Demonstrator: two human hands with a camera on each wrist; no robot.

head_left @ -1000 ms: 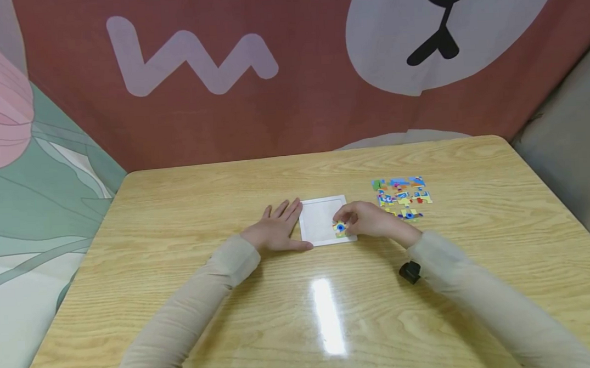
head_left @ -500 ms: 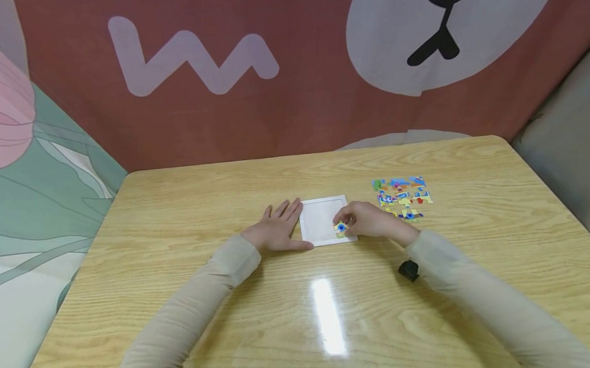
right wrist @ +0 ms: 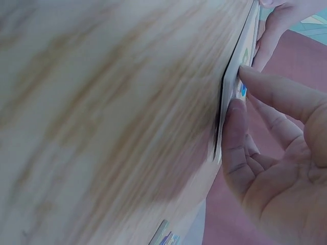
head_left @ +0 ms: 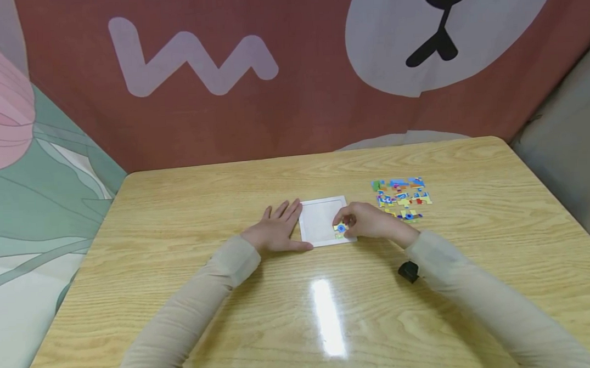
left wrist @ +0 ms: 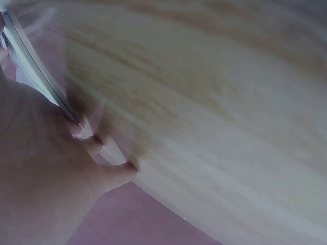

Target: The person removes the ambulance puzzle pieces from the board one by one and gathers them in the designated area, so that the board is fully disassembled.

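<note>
A white square puzzle tray (head_left: 318,220) lies on the table. My left hand (head_left: 275,232) rests spread along its left side, with straight fingers and the thumb at the near left corner. In the left wrist view the fingers of this hand (left wrist: 56,158) lie beside the tray's edge. At the tray's near right corner, my right hand (head_left: 370,219) pinches a yellow puzzle piece (head_left: 341,228) with a blue round mark. From the right wrist, the thumb and fingers of the hand (right wrist: 286,148) are seen at the tray's edge, hiding most of the piece.
Several colourful puzzle pieces (head_left: 402,197) lie in rows to the right of the tray, partly behind my right hand. A black object (head_left: 408,271) is by the right sleeve's cuff. The wooden table (head_left: 222,335) ends at a red patterned backdrop (head_left: 223,127).
</note>
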